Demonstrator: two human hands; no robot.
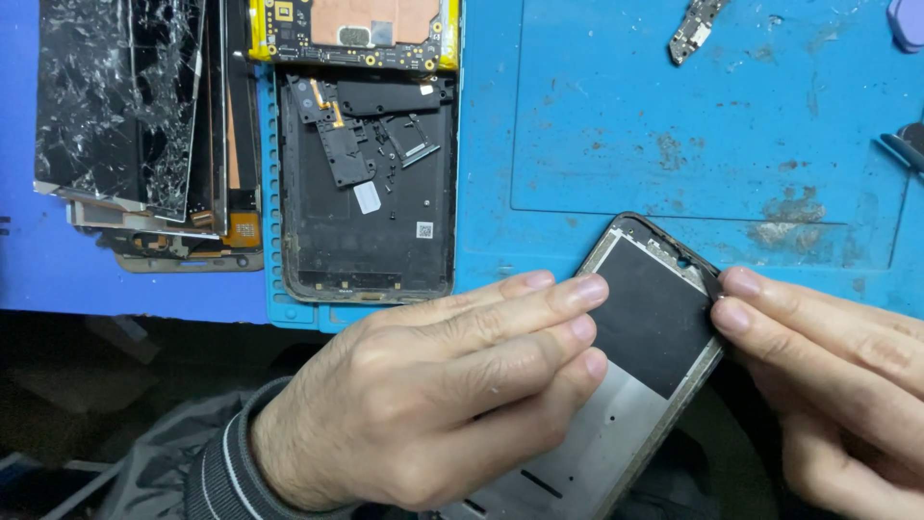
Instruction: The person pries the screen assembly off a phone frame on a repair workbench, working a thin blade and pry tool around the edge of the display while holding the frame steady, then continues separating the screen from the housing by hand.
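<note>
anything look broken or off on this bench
Yes. The screen panel atop the stack at far left is shattered, cracks all over. The blue mat is scuffed and stained. Both hands, left hand and right hand, hold a bare phone frame.

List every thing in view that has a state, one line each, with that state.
Phone frame: stripped, held tilted at the mat's edge.
Left hand: fingers flat on the frame.
Right hand: fingertips pinching the frame's side.
Black phone shell: open, loose parts inside.
Screen panel: shattered.
Circuit board: exposed.
Blue mat: stained.
</note>
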